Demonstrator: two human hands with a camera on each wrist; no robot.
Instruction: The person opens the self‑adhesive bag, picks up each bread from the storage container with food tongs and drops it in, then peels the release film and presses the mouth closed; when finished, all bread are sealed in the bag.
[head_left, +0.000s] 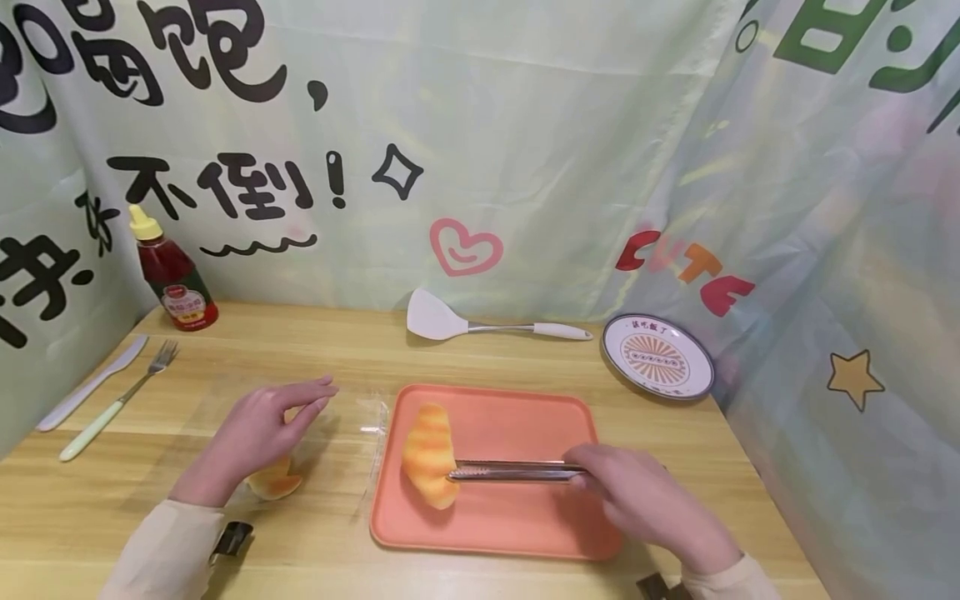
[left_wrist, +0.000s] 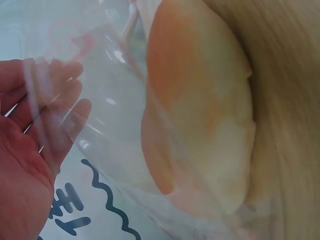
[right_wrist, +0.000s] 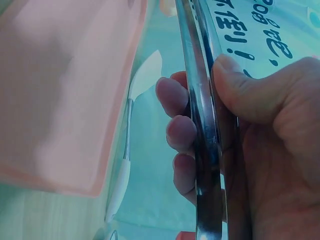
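Nearest my head view is the right hand (head_left: pixel 645 500), curled round the handle end of a pair of slim polished steel tongs (head_left: pixel 517 472); the right wrist view shows thumb on one side and fingers (right_wrist: pixel 175 132) on the other, squeezing the two blades almost together. Those tongs run nearly level from the hand leftward, and their tips sit against the right flank of a golden, ridged, croissant-like bread roll (head_left: pixel 430 454). I judge the tips to be nipping the roll, though I cannot tell how firmly. That roll lies in the left part of a flat salmon-pink plastic tray (head_left: pixel 525 533), its long axis running front to back, so the tongs meet it crosswise, roughly square to its length. The right hand is plainly the one working it.

My left hand (head_left: pixel 258 433) lies flat, fingers straight and relaxed, on a clear plastic bag (head_left: pixel 352 433) just left of the tray. Under that film, a second pale orange roll (left_wrist: pixel 200 110) lies beside the palm, apart from the tray.

Farther out on the light wooden table (head_left: pixel 487 358): a white spatula with a steel shaft (head_left: pixel 487 323) behind the tray, a round patterned plate (head_left: pixel 658 357) at the right rear, a red sauce bottle with a yellow cap (head_left: pixel 172 279) at the left rear, and a pale knife (head_left: pixel 90 385) and fork (head_left: pixel 120 400) at the far left.
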